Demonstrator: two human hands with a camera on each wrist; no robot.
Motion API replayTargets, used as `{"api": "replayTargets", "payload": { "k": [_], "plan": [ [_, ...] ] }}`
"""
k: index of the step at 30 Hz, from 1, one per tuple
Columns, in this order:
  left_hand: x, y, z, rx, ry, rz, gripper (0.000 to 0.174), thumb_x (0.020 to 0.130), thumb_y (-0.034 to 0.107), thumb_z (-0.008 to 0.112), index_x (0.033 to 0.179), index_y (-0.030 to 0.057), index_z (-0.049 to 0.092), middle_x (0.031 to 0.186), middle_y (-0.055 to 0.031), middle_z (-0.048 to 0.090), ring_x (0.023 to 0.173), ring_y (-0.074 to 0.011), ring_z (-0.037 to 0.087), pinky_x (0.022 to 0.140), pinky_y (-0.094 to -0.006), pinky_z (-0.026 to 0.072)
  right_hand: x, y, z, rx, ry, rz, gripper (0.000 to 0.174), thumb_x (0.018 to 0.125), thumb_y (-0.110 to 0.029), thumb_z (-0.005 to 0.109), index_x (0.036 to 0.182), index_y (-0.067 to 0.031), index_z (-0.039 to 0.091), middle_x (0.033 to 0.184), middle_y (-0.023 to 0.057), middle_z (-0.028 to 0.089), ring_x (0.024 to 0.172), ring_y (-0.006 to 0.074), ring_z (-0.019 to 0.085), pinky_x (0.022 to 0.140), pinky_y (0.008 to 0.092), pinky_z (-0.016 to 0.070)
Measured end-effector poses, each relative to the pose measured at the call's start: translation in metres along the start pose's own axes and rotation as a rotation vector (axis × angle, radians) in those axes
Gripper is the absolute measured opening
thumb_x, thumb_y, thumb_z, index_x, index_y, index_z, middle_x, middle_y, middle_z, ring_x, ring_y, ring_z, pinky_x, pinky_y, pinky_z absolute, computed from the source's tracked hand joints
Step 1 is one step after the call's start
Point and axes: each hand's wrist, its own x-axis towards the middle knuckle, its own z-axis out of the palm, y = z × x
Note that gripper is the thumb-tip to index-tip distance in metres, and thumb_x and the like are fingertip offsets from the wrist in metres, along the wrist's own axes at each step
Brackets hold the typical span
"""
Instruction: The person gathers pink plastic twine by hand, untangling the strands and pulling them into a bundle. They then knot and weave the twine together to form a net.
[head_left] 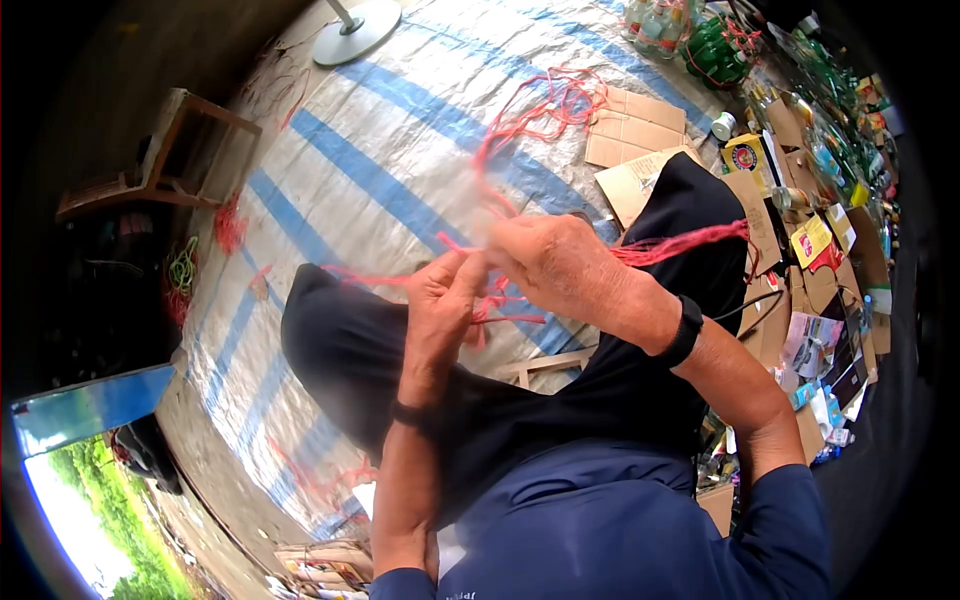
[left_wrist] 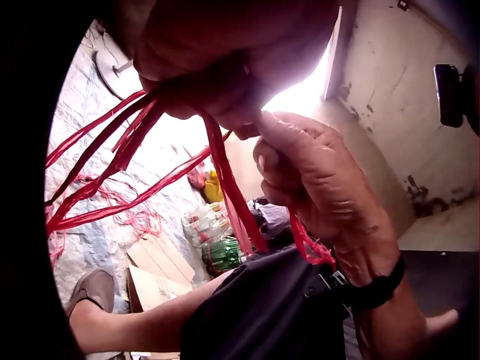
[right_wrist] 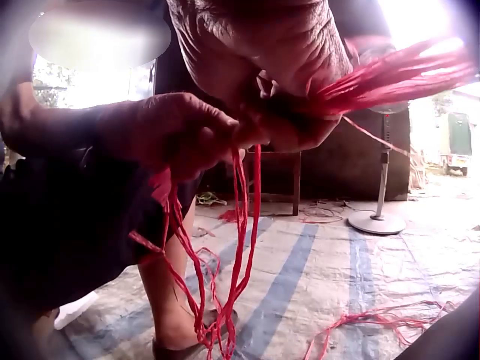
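Both hands meet over the lap and work on red plastic twine (head_left: 680,243). My left hand (head_left: 440,300) pinches strands between thumb and fingers; loose ends stick out around the fingertips. Right beside it, my right hand (head_left: 570,265) grips more of the same twine, its fingers partly blurred. From the right fist a thick bundle of twine (right_wrist: 397,81) fans out to the side in the right wrist view. Several strands (right_wrist: 240,225) hang below the joined fingertips there. The left wrist view shows flat red strands (left_wrist: 225,180) trailing from the left hand. Fingers hide where the strands meet.
A striped tarp (head_left: 370,180) covers the floor, with a loose tangle of twine (head_left: 560,105) on it. Cardboard pieces (head_left: 635,125), green bottles (head_left: 718,52) and mixed scrap lie to the right. A stand's round base (head_left: 357,32) and a wooden frame (head_left: 160,150) are farther off.
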Motion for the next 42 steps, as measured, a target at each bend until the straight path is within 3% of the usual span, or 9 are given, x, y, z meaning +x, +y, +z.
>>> {"api": "replayTargets", "payload": {
  "k": [6, 13, 18, 22, 24, 25, 27, 34, 42],
  "plan": [
    [0.005, -0.008, -0.004, 0.097, -0.059, -0.009, 0.023, 0.099, 0.023, 0.06, 0.094, 0.004, 0.071, 0.074, 0.0035, 0.061, 0.051, -0.002, 0.044, 0.041, -0.0209, 0.032, -0.006, -0.001, 0.006, 0.069, 0.088, 0.143, 0.017, 0.089, -0.011, 0.065, 0.079, -0.0005, 0.058, 0.07, 0.0228, 0.059, 0.07, 0.0422, 0.063, 0.058, 0.047, 0.0476],
    [0.002, -0.006, -0.012, 0.079, -0.06, -0.041, 0.025, 0.098, 0.024, 0.061, 0.097, 0.0021, 0.073, 0.077, 0.0029, 0.064, 0.062, -0.003, 0.05, 0.053, -0.0212, 0.0375, -0.002, -0.002, 0.006, 0.115, 0.086, 0.182, 0.02, 0.088, -0.018, 0.063, 0.075, -0.0029, 0.057, 0.067, 0.0228, 0.059, 0.068, 0.0438, 0.062, 0.06, 0.0505, 0.0485],
    [0.004, -0.007, -0.011, 0.075, -0.027, 0.082, 0.024, 0.1, 0.02, 0.06, 0.098, -0.0003, 0.072, 0.075, 0.0025, 0.061, 0.052, -0.0002, 0.04, 0.047, -0.0191, 0.0301, 0.0, -0.002, 0.011, 0.222, 0.088, 0.192, 0.017, 0.09, -0.01, 0.064, 0.079, 0.0025, 0.059, 0.065, 0.0215, 0.058, 0.056, 0.0351, 0.06, 0.054, 0.0409, 0.0453],
    [0.007, 0.001, -0.017, 0.083, -0.004, 0.008, 0.026, 0.096, 0.024, 0.062, 0.094, 0.0005, 0.073, 0.078, 0.0011, 0.065, 0.068, -0.0054, 0.053, 0.059, -0.0228, 0.0407, 0.009, -0.007, 0.01, 0.183, 0.114, 0.159, 0.016, 0.089, -0.009, 0.064, 0.08, 0.0031, 0.058, 0.063, 0.0201, 0.058, 0.052, 0.0303, 0.058, 0.052, 0.0397, 0.0438],
    [0.008, 0.007, -0.02, 0.077, 0.011, -0.004, 0.026, 0.096, 0.024, 0.062, 0.093, 0.0005, 0.073, 0.078, 0.0012, 0.064, 0.069, -0.0053, 0.053, 0.06, -0.023, 0.041, 0.015, -0.014, 0.006, 0.227, 0.103, 0.219, 0.017, 0.089, -0.015, 0.059, 0.079, -0.0009, 0.059, 0.069, 0.0229, 0.061, 0.07, 0.0432, 0.063, 0.061, 0.0493, 0.0488],
    [0.008, 0.01, -0.021, 0.066, 0.018, -0.022, 0.025, 0.096, 0.023, 0.062, 0.093, 0.0008, 0.073, 0.077, 0.0014, 0.064, 0.066, -0.005, 0.052, 0.058, -0.0232, 0.0404, 0.016, -0.014, 0.008, 0.23, 0.101, 0.218, 0.017, 0.089, -0.015, 0.059, 0.079, -0.0009, 0.059, 0.069, 0.0229, 0.061, 0.07, 0.0432, 0.063, 0.061, 0.0493, 0.0488],
    [0.011, 0.009, -0.018, 0.055, 0.034, 0.113, 0.024, 0.096, 0.023, 0.063, 0.091, 0.0018, 0.073, 0.073, 0.0021, 0.062, 0.053, -0.0045, 0.047, 0.043, -0.0234, 0.0344, 0.017, -0.011, 0.014, 0.264, 0.181, 0.163, 0.015, 0.089, -0.009, 0.063, 0.081, 0.0033, 0.059, 0.06, 0.0158, 0.055, 0.05, 0.0193, 0.054, 0.05, 0.0364, 0.0422],
    [0.004, 0.014, -0.02, -0.015, 0.045, -0.027, 0.026, 0.097, 0.023, 0.066, 0.091, -0.0022, 0.07, 0.063, 0.0022, 0.056, 0.051, -0.0021, 0.037, 0.049, -0.0212, 0.0313, 0.02, -0.008, 0.018, 0.332, 0.115, 0.231, 0.016, 0.09, -0.011, 0.063, 0.084, 0.0039, 0.062, 0.061, 0.0115, 0.057, 0.053, 0.0144, 0.053, 0.051, 0.0334, 0.0429],
    [0.008, 0.002, -0.021, -0.019, 0.061, 0.118, 0.024, 0.097, 0.019, 0.065, 0.096, -0.005, 0.07, 0.068, -0.0003, 0.059, 0.051, -0.0023, 0.038, 0.051, -0.0206, 0.0332, 0.023, -0.009, 0.015, 0.404, 0.103, 0.281, 0.019, 0.092, -0.012, 0.064, 0.084, 0.0043, 0.063, 0.061, 0.0049, 0.055, 0.057, 0.0081, 0.048, 0.051, 0.0295, 0.0401]
  ]
}}
